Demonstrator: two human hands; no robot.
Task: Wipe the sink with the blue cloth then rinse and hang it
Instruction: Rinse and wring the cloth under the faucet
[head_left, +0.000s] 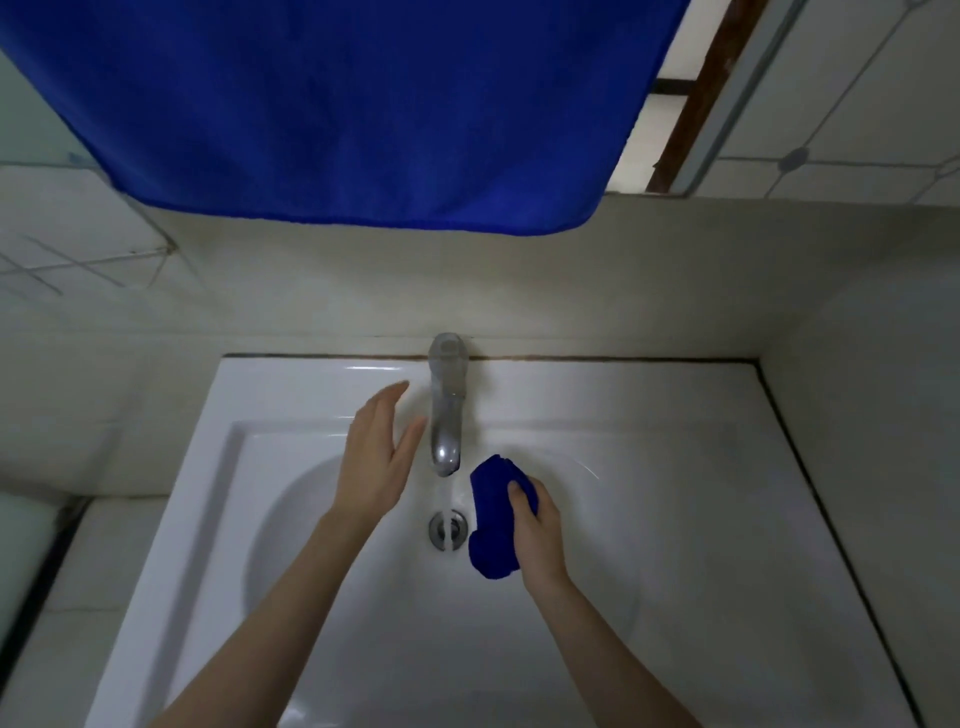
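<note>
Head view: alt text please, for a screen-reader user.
The right hand grips a bunched blue cloth over a white sink, beside a thin stream from the faucet into the drain. The left hand is open beside the faucet. A large blue towel hangs above.

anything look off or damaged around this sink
Nothing is spilled or askew. Two small things: the seam between sink and wall is dark and stained, and the wall tile at upper left shows crack-like lines. Water runs from the tap beside the cloth the right hand grips.
</note>
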